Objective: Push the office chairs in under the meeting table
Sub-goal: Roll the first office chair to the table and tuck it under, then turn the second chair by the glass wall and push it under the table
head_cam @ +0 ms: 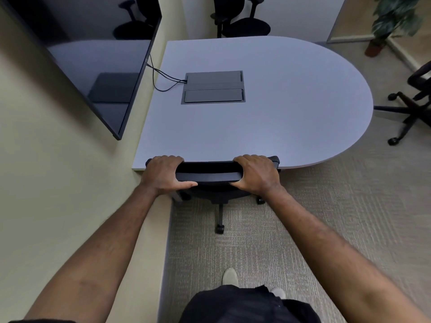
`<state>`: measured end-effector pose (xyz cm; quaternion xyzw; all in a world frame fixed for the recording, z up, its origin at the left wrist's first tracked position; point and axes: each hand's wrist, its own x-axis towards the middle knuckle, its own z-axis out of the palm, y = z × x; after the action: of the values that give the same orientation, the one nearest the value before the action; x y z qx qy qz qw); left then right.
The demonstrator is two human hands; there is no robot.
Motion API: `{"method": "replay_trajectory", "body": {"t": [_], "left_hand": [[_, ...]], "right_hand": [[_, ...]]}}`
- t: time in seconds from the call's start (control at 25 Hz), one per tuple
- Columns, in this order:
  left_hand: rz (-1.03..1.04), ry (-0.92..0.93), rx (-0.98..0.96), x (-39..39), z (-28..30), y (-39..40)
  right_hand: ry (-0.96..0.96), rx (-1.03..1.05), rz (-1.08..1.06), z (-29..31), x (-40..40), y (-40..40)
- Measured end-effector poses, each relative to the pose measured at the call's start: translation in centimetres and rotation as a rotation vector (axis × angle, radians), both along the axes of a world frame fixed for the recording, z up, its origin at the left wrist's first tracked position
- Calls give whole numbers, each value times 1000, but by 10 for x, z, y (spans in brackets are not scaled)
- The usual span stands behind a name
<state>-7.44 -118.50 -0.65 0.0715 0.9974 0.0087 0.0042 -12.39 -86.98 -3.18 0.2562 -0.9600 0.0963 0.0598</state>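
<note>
both hands (164,174) (255,174) clasp chair backrest (208,175) at table (256,127) edge

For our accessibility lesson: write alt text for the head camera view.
Both hands, left hand and right hand, grip the top of a black office chair's backrest at the near edge of a grey round-ended meeting table; another black chair stands beyond it.

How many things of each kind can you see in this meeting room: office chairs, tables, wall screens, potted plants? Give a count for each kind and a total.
Office chairs: 3, the near chair held by both hands, the far chair, the right chair
Tables: 1
Wall screens: 1
Potted plants: 1
Total: 6
</note>
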Motion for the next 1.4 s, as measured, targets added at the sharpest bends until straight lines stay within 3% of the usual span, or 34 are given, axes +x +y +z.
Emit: {"method": "replay_trajectory", "body": {"t": [0.32, 0.6, 0.76, 1.0, 1.4], "left_hand": [[-24, -92, 67, 6, 6, 18], [-186, -221, 203, -18, 17, 121], [-273, -231, 262, -51, 22, 207], [-435, -255, 178, -123, 12, 367], [-553, -208, 139, -211, -20, 654]], "right_hand": [[-64, -8, 23, 4, 5, 13], [-69, -101, -128, 5, 17, 92], [-107, -120, -298, -6, 20, 177], [-133, -130, -544, -31, 16, 343], [-185, -119, -789, -32, -17, 626]]}}
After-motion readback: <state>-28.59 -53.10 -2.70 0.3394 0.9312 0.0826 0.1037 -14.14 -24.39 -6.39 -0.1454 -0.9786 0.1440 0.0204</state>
